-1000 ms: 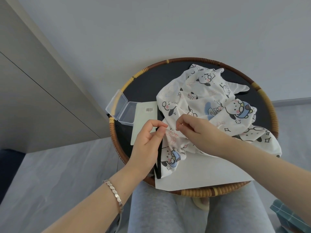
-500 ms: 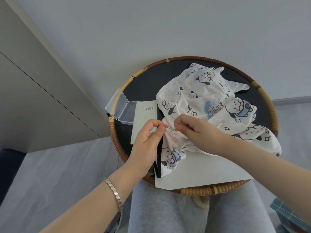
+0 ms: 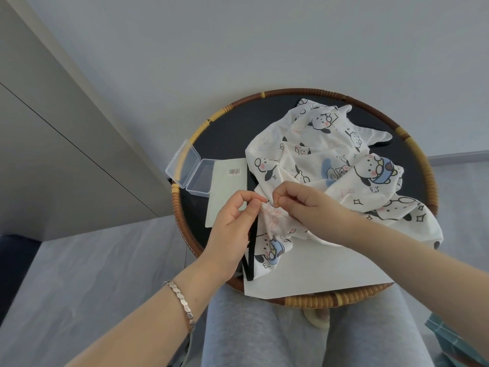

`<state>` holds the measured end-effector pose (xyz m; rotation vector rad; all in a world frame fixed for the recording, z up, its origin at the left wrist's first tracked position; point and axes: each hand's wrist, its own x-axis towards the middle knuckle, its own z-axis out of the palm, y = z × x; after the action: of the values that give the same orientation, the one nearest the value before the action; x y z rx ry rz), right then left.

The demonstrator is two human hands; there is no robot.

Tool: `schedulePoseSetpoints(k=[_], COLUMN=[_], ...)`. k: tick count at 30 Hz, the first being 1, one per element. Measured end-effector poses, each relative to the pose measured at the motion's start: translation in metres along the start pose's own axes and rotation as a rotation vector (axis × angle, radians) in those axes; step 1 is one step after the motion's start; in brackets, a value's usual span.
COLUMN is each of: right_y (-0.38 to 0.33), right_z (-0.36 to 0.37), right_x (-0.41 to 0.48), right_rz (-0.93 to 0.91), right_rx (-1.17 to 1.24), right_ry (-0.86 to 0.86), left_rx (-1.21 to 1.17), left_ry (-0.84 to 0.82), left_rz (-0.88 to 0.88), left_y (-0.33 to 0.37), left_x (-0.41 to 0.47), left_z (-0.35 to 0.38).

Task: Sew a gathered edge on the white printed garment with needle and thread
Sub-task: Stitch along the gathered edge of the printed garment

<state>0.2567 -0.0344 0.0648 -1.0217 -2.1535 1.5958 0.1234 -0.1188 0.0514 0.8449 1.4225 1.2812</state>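
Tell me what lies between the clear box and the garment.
A white card with a barcode label lies flat on the tray, between the clear box and the garment; the head view shows it.

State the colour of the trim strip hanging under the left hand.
Black; the trim strip shows best in the head view, against the white printed garment.

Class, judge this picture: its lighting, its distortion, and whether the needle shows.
Head view: soft even light, only faint shadows under the white printed garment; wide-angle lens skews the round rattan-rimmed tray; mild glints on the clear plastic box; needle in the grip of the right hand too fine to resolve.
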Motion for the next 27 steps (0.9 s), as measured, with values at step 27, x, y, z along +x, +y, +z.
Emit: schedulePoseSetpoints(k=[27], right_y=[-0.006], right_z=[0.009], right_x=[-0.009], right_rz=[0.116], right_rx=[0.094], right_ry=[0.224], left_rx=[0.053], left_ry=[0.156], left_rz=[-0.228], left_y=[0.002], left_x=[0.011], left_z=[0.009])
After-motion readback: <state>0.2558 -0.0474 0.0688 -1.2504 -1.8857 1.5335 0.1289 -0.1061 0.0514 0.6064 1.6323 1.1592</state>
